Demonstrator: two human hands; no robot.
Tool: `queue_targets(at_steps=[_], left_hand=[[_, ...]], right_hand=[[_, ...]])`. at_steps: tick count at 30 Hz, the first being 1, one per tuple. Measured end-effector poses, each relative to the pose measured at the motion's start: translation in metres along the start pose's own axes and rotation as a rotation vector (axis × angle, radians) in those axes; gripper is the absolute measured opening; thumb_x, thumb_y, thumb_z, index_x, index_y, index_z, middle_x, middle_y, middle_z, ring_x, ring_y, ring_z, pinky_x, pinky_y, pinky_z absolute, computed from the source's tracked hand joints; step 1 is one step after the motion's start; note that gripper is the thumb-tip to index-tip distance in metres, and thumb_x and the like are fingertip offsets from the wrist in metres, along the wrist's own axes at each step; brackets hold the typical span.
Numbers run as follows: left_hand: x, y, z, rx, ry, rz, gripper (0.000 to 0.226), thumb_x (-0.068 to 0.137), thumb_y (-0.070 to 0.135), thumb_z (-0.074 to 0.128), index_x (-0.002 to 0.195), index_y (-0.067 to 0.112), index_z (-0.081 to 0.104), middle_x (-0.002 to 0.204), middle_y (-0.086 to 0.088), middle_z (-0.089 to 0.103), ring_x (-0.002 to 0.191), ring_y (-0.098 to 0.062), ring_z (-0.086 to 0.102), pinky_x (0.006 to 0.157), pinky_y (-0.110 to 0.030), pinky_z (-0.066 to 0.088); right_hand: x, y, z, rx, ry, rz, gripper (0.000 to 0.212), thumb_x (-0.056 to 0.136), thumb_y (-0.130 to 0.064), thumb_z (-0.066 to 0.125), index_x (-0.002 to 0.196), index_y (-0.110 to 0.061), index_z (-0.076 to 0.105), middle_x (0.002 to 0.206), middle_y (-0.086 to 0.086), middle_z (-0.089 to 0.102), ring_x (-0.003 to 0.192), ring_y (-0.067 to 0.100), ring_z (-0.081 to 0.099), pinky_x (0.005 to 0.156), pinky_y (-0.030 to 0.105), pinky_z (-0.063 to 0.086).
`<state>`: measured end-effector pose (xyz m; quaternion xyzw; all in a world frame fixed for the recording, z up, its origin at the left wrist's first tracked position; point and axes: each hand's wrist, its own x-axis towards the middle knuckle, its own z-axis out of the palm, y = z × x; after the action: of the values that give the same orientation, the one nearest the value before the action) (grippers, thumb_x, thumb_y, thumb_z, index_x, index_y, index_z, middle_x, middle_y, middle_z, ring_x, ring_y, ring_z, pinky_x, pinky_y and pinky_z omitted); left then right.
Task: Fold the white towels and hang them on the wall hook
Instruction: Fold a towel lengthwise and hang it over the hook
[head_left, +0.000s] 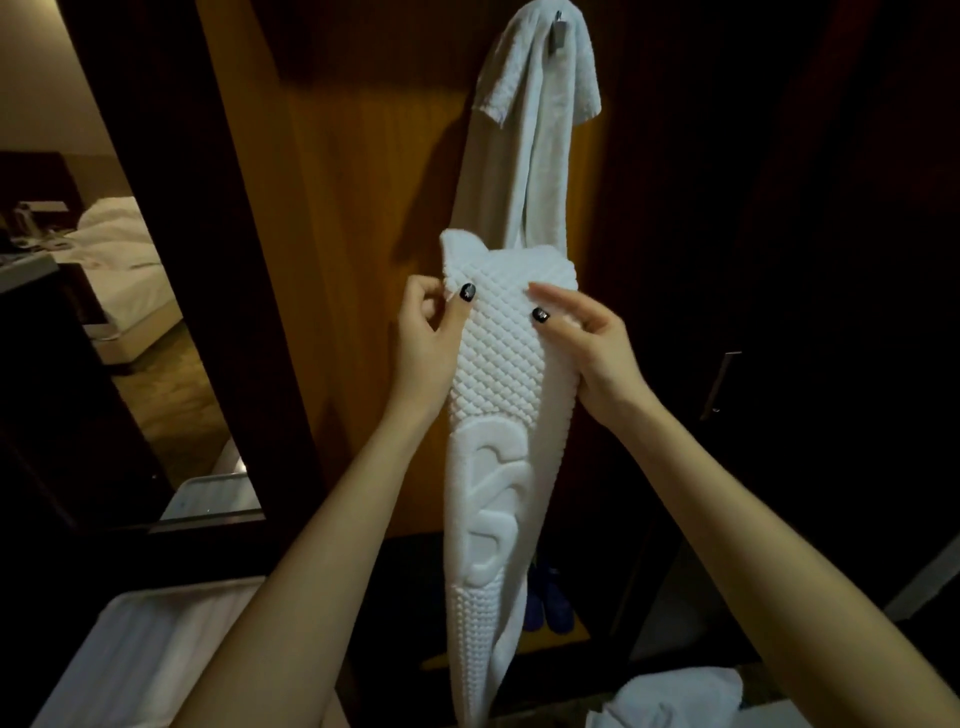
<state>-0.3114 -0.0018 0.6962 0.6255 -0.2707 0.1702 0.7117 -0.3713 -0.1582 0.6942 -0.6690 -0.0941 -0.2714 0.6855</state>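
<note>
A white quilted towel (501, 415), folded into a long narrow strip with a raised emblem, hangs down in front of me. My left hand (428, 338) pinches its upper left edge between thumb and fingers. My right hand (587, 343) grips its upper right edge, thumb on the front. Behind it a plain white towel (540, 119) hangs from a metal wall hook (559, 28) on the wooden panel.
More white cloth (675, 696) lies at the bottom right. A white tray-like surface (140, 654) is at the bottom left. A mirror (104, 270) on the left reflects a bed. Blue shoes (548, 603) sit on the floor below; a dark cabinet door with a handle (722, 379) is at right.
</note>
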Motion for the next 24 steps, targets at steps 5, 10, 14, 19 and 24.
queue_targets(at_steps=[5,10,14,19,24], left_hand=[[-0.011,-0.003,-0.014,-0.049,-0.087,0.085,0.012,0.098,0.016,0.049,0.088,0.019,0.045,0.073,0.003,0.053,0.060,0.000,0.049,0.054,-0.013,0.038],[-0.026,-0.017,-0.025,-0.071,-0.105,0.057,0.017,0.096,0.024,0.047,0.079,0.024,0.049,0.070,0.020,0.055,0.066,0.005,0.049,0.061,-0.011,0.039],[-0.033,-0.019,-0.030,-0.170,-0.238,-0.029,0.012,0.089,0.018,0.062,0.098,0.022,0.056,0.085,0.009,0.070,0.081,-0.004,0.065,0.067,-0.017,0.050],[-0.039,-0.012,-0.031,0.010,-0.340,0.026,0.020,0.084,0.008,0.067,0.078,0.021,0.054,0.073,0.020,0.060,0.072,0.007,0.055,0.066,-0.008,0.042],[-0.042,-0.007,-0.031,0.064,-0.371,0.012,0.023,0.087,0.006,0.065,0.087,0.026,0.054,0.084,0.027,0.060,0.081,0.009,0.056,0.072,-0.008,0.042]], right_hand=[[0.025,-0.017,0.002,0.040,-0.020,-0.047,0.033,0.084,-0.003,0.066,0.096,-0.032,0.076,0.107,-0.010,0.073,0.101,0.009,0.067,0.080,0.020,0.053],[0.038,-0.022,0.001,0.078,-0.073,0.000,0.032,0.085,-0.001,0.062,0.093,-0.029,0.077,0.100,-0.010,0.074,0.091,0.009,0.070,0.071,0.020,0.054],[0.045,-0.021,-0.003,0.145,-0.068,0.073,0.026,0.088,-0.004,0.059,0.100,-0.021,0.072,0.100,-0.004,0.074,0.092,0.016,0.071,0.071,0.026,0.056],[0.047,-0.021,-0.008,0.220,-0.039,0.099,0.023,0.091,-0.005,0.054,0.104,-0.018,0.067,0.093,-0.003,0.075,0.086,0.014,0.072,0.069,0.025,0.056],[0.047,-0.024,-0.011,0.300,-0.031,0.097,0.022,0.092,-0.006,0.054,0.107,-0.018,0.064,0.089,-0.002,0.076,0.081,0.013,0.071,0.066,0.025,0.056]])
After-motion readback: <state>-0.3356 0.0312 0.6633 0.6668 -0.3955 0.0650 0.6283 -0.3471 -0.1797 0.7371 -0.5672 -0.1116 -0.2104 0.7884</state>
